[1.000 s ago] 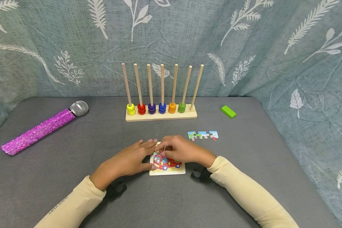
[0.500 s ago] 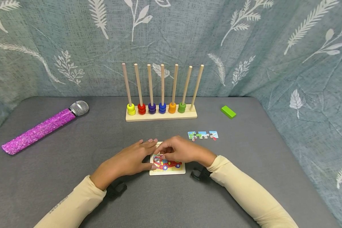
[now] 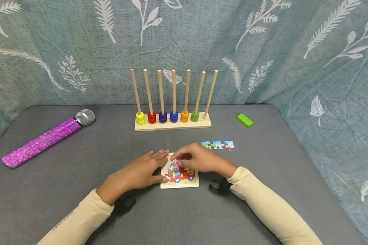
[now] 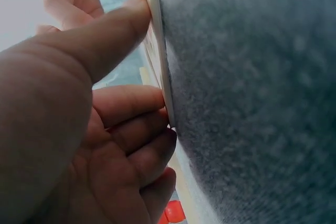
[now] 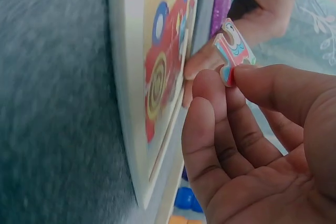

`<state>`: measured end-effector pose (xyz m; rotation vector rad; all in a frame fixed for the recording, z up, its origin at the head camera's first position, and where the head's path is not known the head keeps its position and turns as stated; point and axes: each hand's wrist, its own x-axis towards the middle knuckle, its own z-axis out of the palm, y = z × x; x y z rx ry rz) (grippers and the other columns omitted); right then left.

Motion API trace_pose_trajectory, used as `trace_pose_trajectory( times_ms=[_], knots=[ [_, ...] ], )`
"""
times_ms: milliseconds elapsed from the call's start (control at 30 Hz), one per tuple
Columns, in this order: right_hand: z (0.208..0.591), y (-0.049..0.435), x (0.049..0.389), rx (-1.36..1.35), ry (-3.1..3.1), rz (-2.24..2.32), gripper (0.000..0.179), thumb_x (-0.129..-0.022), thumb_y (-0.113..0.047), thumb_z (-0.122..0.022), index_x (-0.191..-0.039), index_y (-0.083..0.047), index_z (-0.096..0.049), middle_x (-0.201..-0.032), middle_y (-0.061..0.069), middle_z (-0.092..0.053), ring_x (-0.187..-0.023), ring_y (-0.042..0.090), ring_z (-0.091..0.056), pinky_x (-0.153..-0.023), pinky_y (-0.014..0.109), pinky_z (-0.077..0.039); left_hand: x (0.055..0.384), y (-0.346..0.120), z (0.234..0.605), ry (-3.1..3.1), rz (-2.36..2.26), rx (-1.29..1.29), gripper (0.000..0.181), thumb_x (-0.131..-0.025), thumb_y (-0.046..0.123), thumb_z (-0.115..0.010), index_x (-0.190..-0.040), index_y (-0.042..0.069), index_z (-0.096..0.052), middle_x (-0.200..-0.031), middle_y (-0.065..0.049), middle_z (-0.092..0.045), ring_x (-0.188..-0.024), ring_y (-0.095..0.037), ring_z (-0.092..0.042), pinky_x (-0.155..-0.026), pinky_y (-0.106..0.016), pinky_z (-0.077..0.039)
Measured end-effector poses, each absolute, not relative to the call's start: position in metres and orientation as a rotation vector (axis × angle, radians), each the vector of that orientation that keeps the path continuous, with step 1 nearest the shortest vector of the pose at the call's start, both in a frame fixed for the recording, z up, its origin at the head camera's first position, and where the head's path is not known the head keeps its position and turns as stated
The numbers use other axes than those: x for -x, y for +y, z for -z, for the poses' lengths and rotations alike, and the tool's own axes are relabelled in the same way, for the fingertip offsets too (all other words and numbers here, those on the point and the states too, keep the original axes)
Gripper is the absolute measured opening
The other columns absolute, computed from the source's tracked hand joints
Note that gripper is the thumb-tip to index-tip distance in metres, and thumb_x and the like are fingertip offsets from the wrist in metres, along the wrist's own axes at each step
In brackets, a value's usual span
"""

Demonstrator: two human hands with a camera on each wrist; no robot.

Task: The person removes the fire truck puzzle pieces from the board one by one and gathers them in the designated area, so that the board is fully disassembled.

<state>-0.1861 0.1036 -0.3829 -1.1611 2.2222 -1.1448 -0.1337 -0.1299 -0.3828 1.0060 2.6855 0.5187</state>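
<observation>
A wooden jigsaw board [image 3: 181,186] with a red truck picture lies on the table in front of me. My left hand [image 3: 141,170] rests at its left side, the thumb on the board's face and the other fingers at its edge. Over the board, my right hand [image 3: 199,156] pinches a small jigsaw piece [image 5: 233,48] between thumb and fingers. That piece is tilted and raised off the board in the right wrist view. Its print is red, blue and white. The right hand covers part of the board's upper right in the head view.
Several loose jigsaw pieces [image 3: 217,145] lie in a row beyond the right hand. Farther back stand a wooden peg stacker [image 3: 173,126] with coloured beads and a green block [image 3: 244,120]. A microphone [image 3: 49,137] with a glittery pink handle lies at the left.
The right hand has tipped the jigsaw piece up, lifted it from the board and drawn back slightly to the right. The left hand has stayed in place.
</observation>
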Motion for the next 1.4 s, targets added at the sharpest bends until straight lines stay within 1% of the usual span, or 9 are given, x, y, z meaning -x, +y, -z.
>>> trace_pose_trajectory(
  times_ms=[133, 300, 367, 533, 600, 867, 967, 1100, 1400],
  knots=[
    [0.381, 0.110, 0.188, 1.108, 2.231, 1.168, 0.023, -0.094, 0.002, -0.058, -0.114, -0.001, -0.070, -0.086, 0.002, -0.069, -0.068, 0.006, -0.056, -0.063, 0.023, -0.049, 0.134, -0.129, 0.383, 2.686, -0.506, -1.004, 0.067, -0.090, 0.032, -0.072, -0.139, -0.006, -0.048, -0.149, -0.023, -0.037, -0.138, -0.037, -0.033, -0.111, -0.054, -0.024],
    [0.378, 0.121, 0.190, 1.081, 2.266, 1.187, 0.025, -0.093, 0.003, -0.058, -0.114, -0.001, -0.070, -0.085, 0.002, -0.069, -0.066, 0.007, -0.052, -0.059, 0.024, -0.045, 0.135, -0.128, 0.382, 2.689, -0.501, -0.992, 0.067, -0.089, 0.033, -0.072, -0.138, -0.007, -0.049, -0.149, -0.023, -0.038, -0.138, -0.038, -0.034, -0.110, -0.054, -0.025],
    [0.377, 0.126, 0.190, 1.080, 2.278, 1.202, 0.024, -0.093, 0.003, -0.059, -0.113, -0.001, -0.071, -0.088, 0.003, -0.069, -0.066, 0.008, -0.051, -0.059, 0.024, -0.044, 0.135, -0.128, 0.382, 2.699, -0.498, -0.992, 0.068, -0.089, 0.033, -0.073, -0.138, -0.007, -0.049, -0.148, -0.023, -0.039, -0.137, -0.038, -0.035, -0.110, -0.054, -0.026],
    [0.377, 0.137, 0.192, 1.056, 2.317, 1.229, 0.023, -0.092, 0.004, -0.060, -0.112, -0.001, -0.071, -0.098, 0.004, -0.071, -0.071, 0.010, -0.056, -0.062, 0.026, -0.048, 0.134, -0.128, 0.382, 2.711, -0.507, -1.021, 0.067, -0.088, 0.032, -0.074, -0.136, -0.008, -0.050, -0.147, -0.024, -0.039, -0.136, -0.040, -0.036, -0.109, -0.054, -0.028],
    [0.377, 0.142, 0.193, 1.041, 2.345, 1.225, 0.022, -0.092, 0.003, -0.061, -0.111, -0.002, -0.072, -0.098, 0.004, -0.071, -0.073, 0.012, -0.058, -0.063, 0.027, -0.048, 0.135, -0.128, 0.382, 2.710, -0.523, -1.049, 0.064, -0.088, 0.029, -0.074, -0.135, -0.009, -0.052, -0.147, -0.025, -0.040, -0.136, -0.040, -0.036, -0.109, -0.053, -0.029],
    [0.372, 0.158, 0.194, 0.968, 2.408, 1.236, 0.021, -0.091, 0.003, -0.062, -0.108, -0.003, -0.073, -0.093, 0.003, -0.069, -0.075, 0.015, -0.059, -0.063, 0.029, -0.049, 0.137, -0.129, 0.383, 2.677, -0.632, -1.207, 0.040, -0.089, 0.015, -0.073, -0.122, -0.005, -0.065, -0.140, -0.021, -0.050, -0.133, -0.038, -0.042, -0.103, -0.049, -0.039],
    [0.373, 0.166, 0.195, 0.978, 2.425, 1.233, 0.021, -0.090, 0.005, -0.062, -0.105, -0.003, -0.074, -0.094, 0.003, -0.070, -0.074, 0.014, -0.058, -0.063, 0.028, -0.048, 0.137, -0.128, 0.383, 2.650, -0.642, -1.219, 0.041, -0.090, 0.011, -0.071, -0.125, -0.007, -0.062, -0.142, -0.021, -0.048, -0.134, -0.038, -0.040, -0.102, -0.049, -0.039],
    [0.374, 0.176, 0.197, 0.993, 2.418, 1.223, 0.021, -0.089, 0.007, -0.062, -0.103, -0.001, -0.075, -0.093, 0.003, -0.070, -0.072, 0.013, -0.055, -0.063, 0.026, -0.046, 0.135, -0.126, 0.383, 2.608, -0.653, -1.184, 0.049, -0.092, 0.009, -0.069, -0.134, -0.010, -0.052, -0.148, -0.021, -0.040, -0.137, -0.037, -0.035, -0.104, -0.049, -0.037],
    [0.376, 0.190, 0.198, 0.966, 2.453, 1.136, 0.021, -0.088, 0.008, -0.061, -0.104, 0.000, -0.073, -0.096, 0.005, -0.070, -0.073, 0.011, -0.055, -0.061, 0.025, -0.046, 0.133, -0.125, 0.383, 2.552, -0.692, -1.150, 0.060, -0.092, 0.014, -0.069, -0.141, -0.009, -0.043, -0.153, -0.017, -0.034, -0.140, -0.032, -0.029, -0.106, -0.046, -0.036]
  ],
)
